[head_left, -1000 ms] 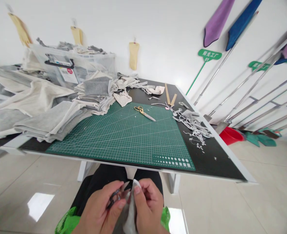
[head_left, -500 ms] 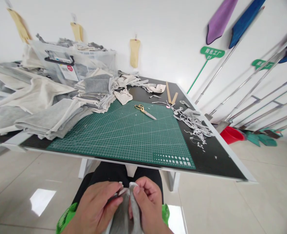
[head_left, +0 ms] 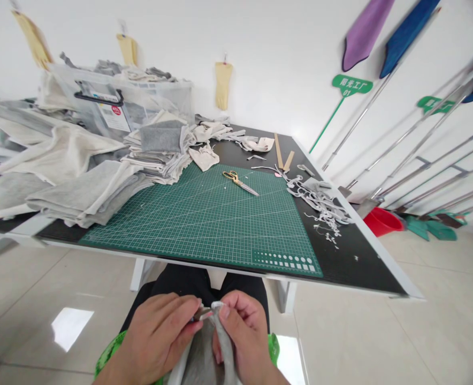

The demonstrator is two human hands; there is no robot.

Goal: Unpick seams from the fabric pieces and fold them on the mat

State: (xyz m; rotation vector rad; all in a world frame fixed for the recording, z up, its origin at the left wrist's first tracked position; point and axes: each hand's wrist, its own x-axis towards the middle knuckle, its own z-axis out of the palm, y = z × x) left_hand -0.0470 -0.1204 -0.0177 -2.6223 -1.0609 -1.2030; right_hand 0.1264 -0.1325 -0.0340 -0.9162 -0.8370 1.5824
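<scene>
A grey cloth piece (head_left: 204, 355) hangs low in the head view, over the person's lap and in front of the near edge of the bench (head_left: 365, 270), its long axis running from the pinched top edge down toward the bottom of the frame, so the top end points away toward the bench. The left hand (head_left: 156, 339) is closed, fingers curled, pinching the cloth's upper edge from the left; something small and dark shows at its fingertips, too hidden to name. The right hand (head_left: 242, 337) is closed too, thumb and forefinger nipping a folded ridge of the same edge, just beside the left hand and nearly touching it. On the bench lies a green cutting mat (head_left: 204, 224), with gold-handled scissors (head_left: 238, 181) near its far side, blades pointing right and toward the viewer. Stacks of grey and cream fabric (head_left: 100, 182) crowd the left part of the bench, grey offcut strips (head_left: 320, 203) litter the right edge, and two wooden rulers (head_left: 281, 155) lie at the far end. A red basin (head_left: 381, 222) stands on the floor to the right
</scene>
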